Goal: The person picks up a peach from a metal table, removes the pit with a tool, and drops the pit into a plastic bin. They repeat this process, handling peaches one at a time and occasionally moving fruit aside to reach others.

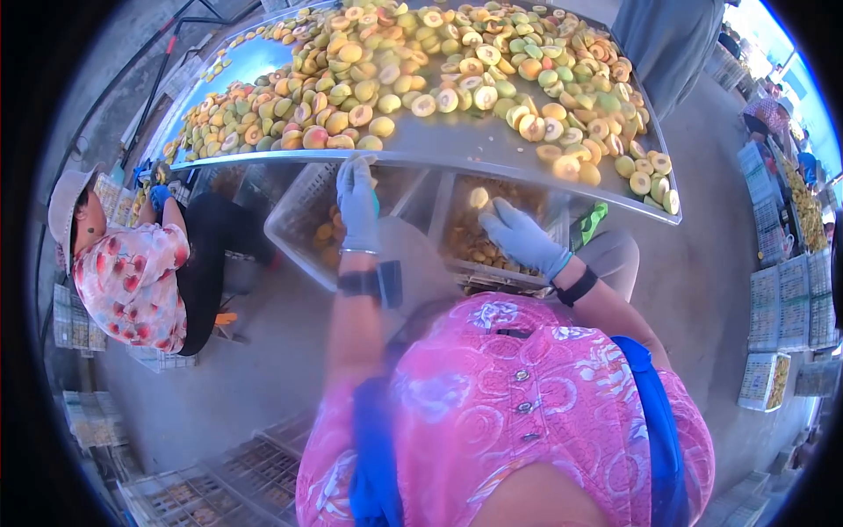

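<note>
Head view: the gloved left hand (356,198) reaches up to the near edge of the steel bench (457,147), its fingers stretched out and holding nothing visible. The gloved right hand (520,235) pinches a fruit half (479,198) in its fingertips over a crate (467,250) under the bench. Halved fruit (421,75) covers the bench top. At far left another person (132,272) sits.

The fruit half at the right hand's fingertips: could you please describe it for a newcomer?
Start at the long steel table heaped with halved fruit, then drop below its near edge to the right-hand crate. Above it, a pale yellow fruit half sits at the fingertips of the gloved right hand, single and raised, unlike the heaps around.
</note>
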`<act>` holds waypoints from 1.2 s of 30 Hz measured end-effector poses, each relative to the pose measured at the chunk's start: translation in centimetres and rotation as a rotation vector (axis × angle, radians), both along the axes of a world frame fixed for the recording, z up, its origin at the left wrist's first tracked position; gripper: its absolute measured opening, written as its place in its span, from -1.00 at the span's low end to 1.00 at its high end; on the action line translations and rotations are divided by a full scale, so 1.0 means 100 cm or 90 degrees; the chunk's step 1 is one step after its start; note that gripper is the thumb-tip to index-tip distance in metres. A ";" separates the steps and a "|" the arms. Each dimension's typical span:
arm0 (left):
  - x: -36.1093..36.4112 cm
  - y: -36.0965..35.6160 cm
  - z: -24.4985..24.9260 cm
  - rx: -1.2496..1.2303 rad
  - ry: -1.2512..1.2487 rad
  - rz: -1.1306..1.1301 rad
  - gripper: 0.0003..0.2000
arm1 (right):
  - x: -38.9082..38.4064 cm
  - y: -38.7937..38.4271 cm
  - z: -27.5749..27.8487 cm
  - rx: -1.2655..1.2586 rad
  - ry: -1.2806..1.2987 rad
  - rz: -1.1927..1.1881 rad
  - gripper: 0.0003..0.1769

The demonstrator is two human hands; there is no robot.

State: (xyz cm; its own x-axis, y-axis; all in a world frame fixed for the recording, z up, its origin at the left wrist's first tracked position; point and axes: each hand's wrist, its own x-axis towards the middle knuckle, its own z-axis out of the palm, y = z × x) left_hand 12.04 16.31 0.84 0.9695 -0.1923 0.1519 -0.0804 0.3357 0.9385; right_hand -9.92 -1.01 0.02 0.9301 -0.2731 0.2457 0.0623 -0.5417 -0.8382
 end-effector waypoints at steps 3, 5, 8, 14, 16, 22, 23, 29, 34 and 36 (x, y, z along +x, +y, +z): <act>-0.018 -0.011 -0.018 0.083 -0.135 -0.109 -0.75 | 0.005 -0.006 0.018 -0.205 0.027 -0.062 -0.62; -0.058 -0.025 -0.005 0.210 -0.219 -0.198 -0.75 | 0.007 -0.004 0.030 -0.246 0.054 -0.055 -0.67; -0.091 -0.055 -0.005 0.169 -0.089 -0.364 -0.72 | 0.012 -0.005 0.043 -0.337 0.069 -0.051 -0.73; -0.094 -0.071 -0.007 0.350 -0.232 -0.309 -0.62 | 0.007 -0.048 0.030 -0.488 0.088 -0.029 -0.69; -0.087 -0.070 -0.013 0.437 -0.115 -0.418 -0.54 | 0.008 -0.073 0.025 -0.569 0.175 -0.083 -0.70; -0.006 -0.056 0.018 0.442 -0.542 -0.110 -0.68 | 0.024 -0.104 0.081 -0.438 0.199 -0.112 -0.58; 0.019 -0.054 0.024 0.443 -0.557 -0.080 -0.70 | 0.034 -0.115 0.085 -0.456 0.228 -0.113 -0.57; 0.129 -0.045 0.011 0.769 -0.391 -0.049 -0.65 | 0.125 -0.213 0.070 -0.483 0.076 -0.053 -0.58; 0.140 -0.052 0.014 0.845 -0.336 -0.109 -0.61 | 0.225 -0.285 0.072 -0.505 0.185 -0.063 -0.59; 0.143 -0.054 0.002 0.815 -0.341 -0.065 -0.64 | 0.263 -0.316 0.064 -0.591 0.146 -0.017 -0.59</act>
State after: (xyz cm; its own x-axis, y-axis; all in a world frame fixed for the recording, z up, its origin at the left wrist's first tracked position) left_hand 26.34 10.88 1.01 0.8232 -0.5437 0.1634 -0.5516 -0.6978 0.4569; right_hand 16.35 -32.65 6.40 0.9789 -0.0826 0.1868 -0.0718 -0.9954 -0.0642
